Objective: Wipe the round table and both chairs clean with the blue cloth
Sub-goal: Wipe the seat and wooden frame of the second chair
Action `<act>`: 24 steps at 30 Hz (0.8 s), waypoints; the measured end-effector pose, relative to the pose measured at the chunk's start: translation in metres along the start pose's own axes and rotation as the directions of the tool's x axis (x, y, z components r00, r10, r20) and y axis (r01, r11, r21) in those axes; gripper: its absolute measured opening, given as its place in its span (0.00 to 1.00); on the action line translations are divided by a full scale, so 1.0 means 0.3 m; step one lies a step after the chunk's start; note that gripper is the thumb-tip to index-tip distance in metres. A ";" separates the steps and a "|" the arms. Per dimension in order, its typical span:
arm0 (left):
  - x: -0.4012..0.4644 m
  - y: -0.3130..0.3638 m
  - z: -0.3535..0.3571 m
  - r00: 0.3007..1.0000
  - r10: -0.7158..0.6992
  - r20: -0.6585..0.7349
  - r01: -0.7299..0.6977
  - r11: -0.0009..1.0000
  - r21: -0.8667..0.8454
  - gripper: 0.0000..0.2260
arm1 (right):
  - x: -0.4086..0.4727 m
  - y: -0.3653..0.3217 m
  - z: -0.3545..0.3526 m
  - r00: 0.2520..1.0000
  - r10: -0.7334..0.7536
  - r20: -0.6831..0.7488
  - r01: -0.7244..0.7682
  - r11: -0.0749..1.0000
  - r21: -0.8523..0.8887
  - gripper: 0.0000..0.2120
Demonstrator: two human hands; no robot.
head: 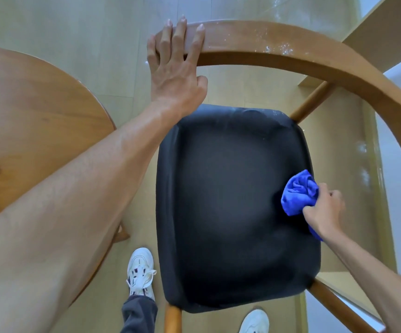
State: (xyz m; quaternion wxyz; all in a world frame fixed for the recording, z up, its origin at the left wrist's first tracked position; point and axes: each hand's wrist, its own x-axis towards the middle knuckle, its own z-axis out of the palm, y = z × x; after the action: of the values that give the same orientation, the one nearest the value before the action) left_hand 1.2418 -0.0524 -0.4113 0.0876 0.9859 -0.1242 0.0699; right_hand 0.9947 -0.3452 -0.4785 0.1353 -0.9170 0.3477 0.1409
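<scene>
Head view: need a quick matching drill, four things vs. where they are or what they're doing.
Things:
1. left hand
2. right hand
3. blue cloth
4. round table

States:
A. bunched up against the black seat's right edge
B. at the frame's left, beside the chair
C. rests on the chair's curved wooden backrest
D. grips the cloth

Pairs: 1-C, 2-D, 3-A, 4-B

Your blue cloth (299, 193) is bunched into a wad against the right edge of the chair's (302, 54) black padded seat. Its curved wooden backrest carries white specks. The round table (26, 111), brown wood, stands just left.
</scene>
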 end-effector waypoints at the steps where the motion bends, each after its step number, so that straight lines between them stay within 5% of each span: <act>1: 0.003 0.001 0.001 1.000 0.000 -0.005 0.000 1.000 -0.004 0.35 | -0.036 -0.010 0.009 1.000 -0.016 0.017 0.017 0.999 -0.027 0.16; 4: 0.002 0.004 -0.006 1.000 -0.007 -0.005 0.007 1.000 -0.003 0.35 | -0.199 -0.023 0.054 0.976 -0.121 0.181 0.148 0.978 -0.146 0.18; 8: 0.000 0.007 -0.027 0.999 -0.013 0.031 0.013 1.000 -0.012 0.36 | -0.395 -0.091 0.139 0.848 -0.318 0.423 0.415 0.896 -0.157 0.18; 14: -0.035 -0.008 -0.037 0.997 0.039 0.061 -0.041 0.999 0.035 0.36 | -0.364 -0.067 0.111 0.702 -0.504 0.503 0.610 0.790 -0.061 0.10; 20: -0.123 0.014 -0.065 0.996 0.009 0.092 -0.005 0.999 -0.035 0.38 | -0.245 -0.103 0.055 0.821 -0.515 0.245 0.520 0.853 0.050 0.22; 22: -0.195 0.042 -0.067 0.995 -0.025 0.095 0.034 0.995 -0.093 0.36 | -0.182 -0.141 0.021 0.848 -0.436 0.302 0.374 0.896 0.240 0.16; 24: -0.305 0.077 -0.050 0.986 -0.038 0.161 0.064 0.985 -0.162 0.33 | -0.139 -0.171 -0.008 0.798 -0.370 0.475 0.175 0.897 0.406 0.13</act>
State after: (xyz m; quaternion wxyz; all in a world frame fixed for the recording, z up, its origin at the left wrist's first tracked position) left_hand 1.1463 -0.0502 -0.4077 0.1613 0.9804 -0.1107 -0.0210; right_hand 0.9999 -0.2840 -0.4538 0.4040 -0.8425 0.1764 0.3096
